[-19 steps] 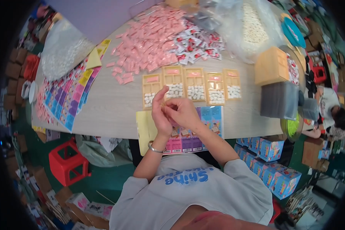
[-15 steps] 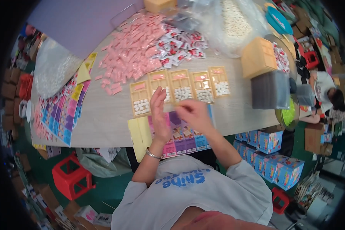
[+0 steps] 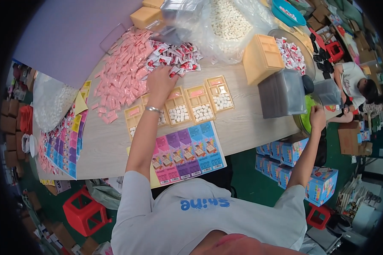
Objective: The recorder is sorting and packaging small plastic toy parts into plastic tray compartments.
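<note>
The left grip (image 3: 161, 81) is at red-and-white sachets (image 3: 185, 57), the right grip (image 3: 318, 119) beside green material (image 3: 309, 103); opening and hold I cannot tell.

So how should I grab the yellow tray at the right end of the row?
I'd pinch the long right rim of the yellow tray, coming from the right, because the neighbouring tray sits close on its left. Perhaps support the near end too and keep it level: it lies flat and open-topped, and the white pieces at that end could spill.
</note>
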{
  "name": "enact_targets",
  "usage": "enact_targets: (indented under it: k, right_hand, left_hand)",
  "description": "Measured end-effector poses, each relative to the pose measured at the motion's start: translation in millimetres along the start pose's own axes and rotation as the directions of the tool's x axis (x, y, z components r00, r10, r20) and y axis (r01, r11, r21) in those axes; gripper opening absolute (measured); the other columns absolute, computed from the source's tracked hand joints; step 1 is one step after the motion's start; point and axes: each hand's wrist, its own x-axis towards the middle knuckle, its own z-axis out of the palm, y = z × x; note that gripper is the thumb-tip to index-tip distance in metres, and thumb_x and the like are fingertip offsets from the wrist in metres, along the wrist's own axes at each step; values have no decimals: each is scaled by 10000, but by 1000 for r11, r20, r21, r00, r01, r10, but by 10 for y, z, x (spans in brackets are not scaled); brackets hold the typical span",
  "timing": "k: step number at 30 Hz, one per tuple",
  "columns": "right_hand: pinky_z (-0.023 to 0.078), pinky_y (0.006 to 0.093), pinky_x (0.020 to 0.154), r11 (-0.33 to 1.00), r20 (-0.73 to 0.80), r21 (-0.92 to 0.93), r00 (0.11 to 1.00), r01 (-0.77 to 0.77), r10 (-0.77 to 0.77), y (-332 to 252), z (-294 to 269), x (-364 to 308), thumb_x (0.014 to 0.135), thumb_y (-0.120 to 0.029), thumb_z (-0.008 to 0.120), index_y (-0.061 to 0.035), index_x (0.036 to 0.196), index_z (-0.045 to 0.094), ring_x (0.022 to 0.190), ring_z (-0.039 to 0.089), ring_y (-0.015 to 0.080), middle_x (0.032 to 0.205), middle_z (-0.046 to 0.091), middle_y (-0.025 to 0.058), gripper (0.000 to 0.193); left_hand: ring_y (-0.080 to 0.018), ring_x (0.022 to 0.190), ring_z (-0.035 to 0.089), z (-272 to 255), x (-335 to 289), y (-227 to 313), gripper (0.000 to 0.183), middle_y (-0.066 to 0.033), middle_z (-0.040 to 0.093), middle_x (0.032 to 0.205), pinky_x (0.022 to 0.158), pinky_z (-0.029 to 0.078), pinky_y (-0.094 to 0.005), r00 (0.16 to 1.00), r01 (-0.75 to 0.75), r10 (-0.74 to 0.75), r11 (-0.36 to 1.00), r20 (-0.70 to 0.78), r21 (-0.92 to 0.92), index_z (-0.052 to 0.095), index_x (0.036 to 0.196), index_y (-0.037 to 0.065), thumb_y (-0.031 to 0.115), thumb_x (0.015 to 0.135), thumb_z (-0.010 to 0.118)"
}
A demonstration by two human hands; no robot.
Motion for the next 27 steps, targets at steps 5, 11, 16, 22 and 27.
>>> enact_targets:
  k: [5, 11, 16, 22, 27]
  right_hand:
    - [530, 470, 852, 998, 14, 22, 998, 66, -66, 239, 289, 126, 920, -337, 632, -99, 1105, 717, 1023, 667, 372, 1082, 710, 170, 314]
    - [526, 273, 727, 663, -663, 612, 736, 430, 135, -768, -905, -640, 918, -67, 677, 2, 1125, 693, 844, 661, 173, 1051, 701, 142, 219]
    - [529, 348, 741, 318, -315, 678, 653, 663, -689, -2875, -735, -1297, 867, -78, 706, -64, 1018, 716, 836, 682, 259, 951, 702, 95, 152]
    - [514, 459, 877, 544, -37, 452, 624, 707, -781, -4223, 351, -955, 865, -225, 703, -102, 1015, 735, 1031, 637, 328, 1041, 687, 126, 197]
    - [520, 444, 826, 578, -3, 536, 686, 615, -728, -4311, 497, -1008, 842, -266, 739, -87, 952, 719, 963, 654, 329, 999, 689, 123, 211]
  left_hand:
    - [-312, 819, 679, 123, 58, -19, 191, -109, 701, 901, 714, 537, -410, 995, -99, 99, 995, -3, 17, 763, 987, 81, 204, 912, 638]
    - [-262, 737, 698, -218, -25, -318, 225, -100, 729, 844, 705, 544, -381, 935, 308, -121, 745, 335, -591, 762, 995, 74, 258, 905, 668]
    - [-192, 709, 688, -375, -264, -283, 238, -96, 735, 809, 666, 529, -320, 888, 314, -137, 878, 440, -361, 757, 1006, 51, 242, 868, 723]
    - [-293, 800, 704, -195, -348, -243, 193, -134, 735, 868, 743, 550, -395, 922, 226, -102, 924, 374, -307, 771, 943, 68, 227, 852, 709]
    - [-290, 786, 704, -229, -317, -200, 184, -140, 732, 839, 738, 548, -398, 925, 174, -73, 954, 373, -244, 765, 922, 62, 217, 831, 729]
